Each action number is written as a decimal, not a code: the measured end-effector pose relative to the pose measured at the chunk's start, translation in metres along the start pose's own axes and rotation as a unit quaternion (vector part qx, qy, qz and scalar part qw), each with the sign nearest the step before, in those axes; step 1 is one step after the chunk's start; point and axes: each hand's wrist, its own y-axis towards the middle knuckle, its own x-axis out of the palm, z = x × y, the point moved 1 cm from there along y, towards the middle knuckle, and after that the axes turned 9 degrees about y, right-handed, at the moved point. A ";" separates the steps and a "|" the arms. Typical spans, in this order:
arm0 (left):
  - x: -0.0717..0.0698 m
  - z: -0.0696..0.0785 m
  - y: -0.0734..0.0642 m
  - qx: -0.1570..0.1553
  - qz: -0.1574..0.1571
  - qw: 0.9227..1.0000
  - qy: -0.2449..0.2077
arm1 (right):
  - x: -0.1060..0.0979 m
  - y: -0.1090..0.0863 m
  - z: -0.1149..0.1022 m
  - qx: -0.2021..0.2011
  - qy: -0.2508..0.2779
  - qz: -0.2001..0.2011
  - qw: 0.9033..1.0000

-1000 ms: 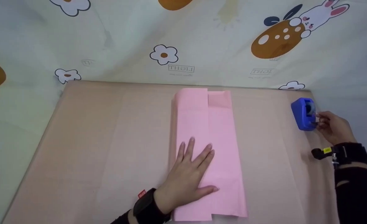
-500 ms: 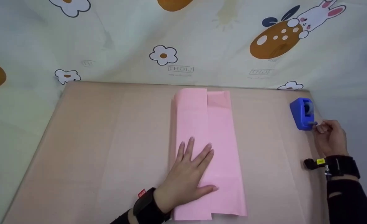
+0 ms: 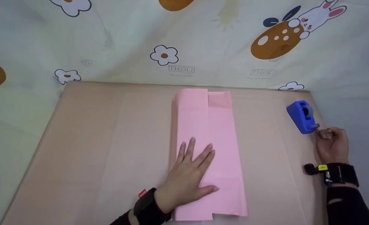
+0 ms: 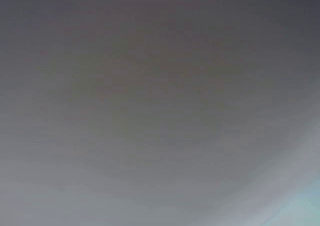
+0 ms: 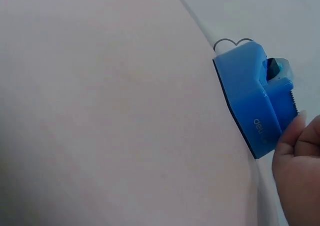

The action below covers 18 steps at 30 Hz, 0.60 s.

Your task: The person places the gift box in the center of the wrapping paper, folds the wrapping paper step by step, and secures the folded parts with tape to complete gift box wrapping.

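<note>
Blue wedge-shaped plastic tape dispenser (image 3: 296, 118) is sitting near right edge of beige table (image 3: 109, 140), long axis slanting, serrated cutter (image 5: 294, 101) end pointing toward right hand (image 3: 332, 143). Right hand is lying nearer: fingers are curling together at cutter, seemingly pinching clear tape (image 5: 283, 69); strip too faint to confirm. Dispenser is lying ahead and slightly left of those fingers. Left hand (image 3: 184, 181) is resting, fingers spreading apart, on pink oblong folded paper sheet (image 3: 225, 150), well left of dispenser; sheet's long axis is running away from person.
</note>
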 end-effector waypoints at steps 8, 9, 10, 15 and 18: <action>0.000 0.000 0.000 -0.001 0.005 1.000 0.000 | 0.011 -0.014 -0.026 0.099 -0.291 0.029 0.951; 0.001 0.000 0.000 -0.002 0.004 1.000 0.000 | 0.012 -0.014 -0.029 0.112 -0.315 0.035 0.942; 0.001 0.000 0.000 -0.002 0.003 1.000 0.000 | 0.012 -0.015 -0.031 0.123 -0.336 0.040 0.933; 0.001 -0.001 0.001 0.000 0.002 1.000 0.003 | 0.006 -0.016 -0.038 0.165 -0.452 0.050 0.875; 0.002 -0.001 0.001 0.002 0.008 1.000 0.002 | 0.002 -0.014 -0.039 0.189 -0.499 0.053 0.844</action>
